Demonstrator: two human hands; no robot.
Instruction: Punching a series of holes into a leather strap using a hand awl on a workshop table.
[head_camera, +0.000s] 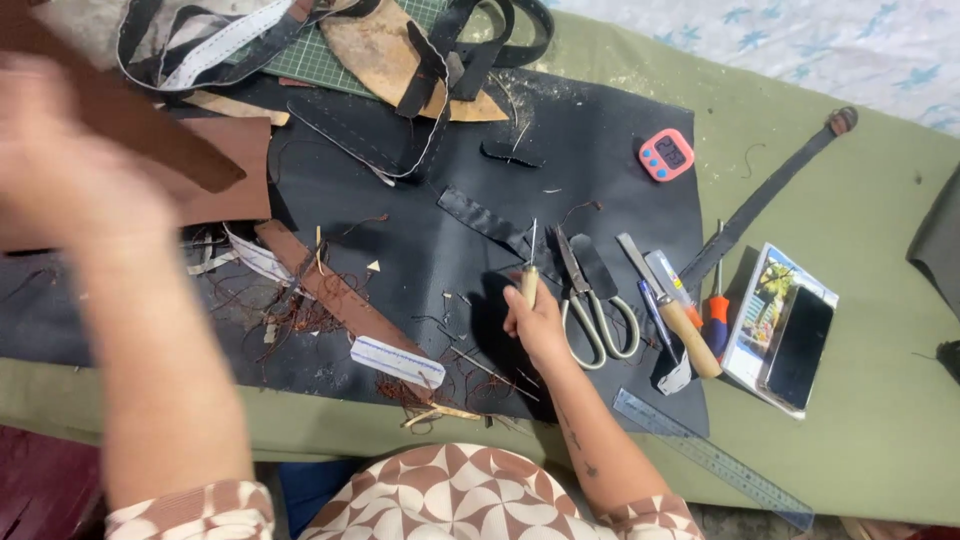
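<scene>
- Right hand (538, 322) closed around an awl (529, 272) with a wooden handle, near the bench's front edge; its thin point stands up over the black leather sheet (600, 170)
- Scissors (592, 305) just beside
- Left hand (60, 165) blurred, grip unreadable; brown leather strip (150, 135) partly hidden behind it

A black leather sheet (600, 130) covers the olive-green cloth tabletop (850, 200); the small square timer (666, 155) is pink, the long leather strip (340, 297) brown.
</scene>
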